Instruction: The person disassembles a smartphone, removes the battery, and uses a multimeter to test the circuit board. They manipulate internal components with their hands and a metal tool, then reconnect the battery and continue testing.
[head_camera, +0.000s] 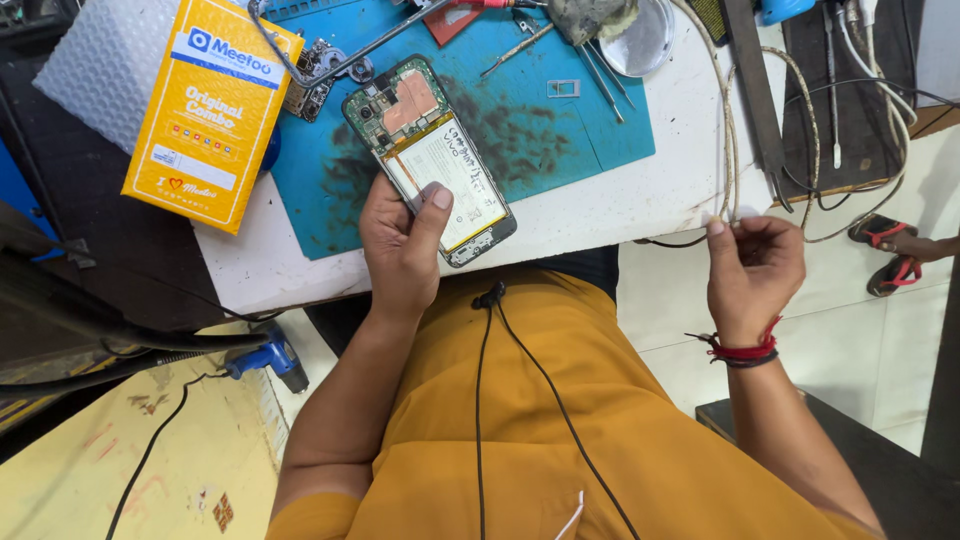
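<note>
Nearest the camera, an orange shirt (560, 430) fills the lower middle, with a thin black cord (480, 400) hanging down its front. At about nine o'clock from the shirt a blue-handled tool (268, 358) lies by the desk's near corner. Above the shirt, the left hand (400, 245) grips the near end of an opened phone (428, 160), its back cover off; the fingers (375, 215) wrap the phone's left edge and the thumb presses flat on the pale battery (450, 180), so the hand is clamped on the phone. The phone lies slanted over the near edge of a blue work mat (560, 120), its lower end past the mat toward the white desk (620, 200). At three o'clock from the phone, well apart, the right hand (755, 265), with a red thread band at the wrist, has its fingertips pinched together on thin pale wires (728, 150) that run up across the desk. Farther off, at ten o'clock from the phone, a yellow box (210, 110) leans over the mat's left side, touching a sheet of bubble wrap (105, 55). At one o'clock, a small metal frame (563, 88) and tweezers (515, 50) lie on the mat, and a round metal dish (640, 45) sits at its far corner.
</note>
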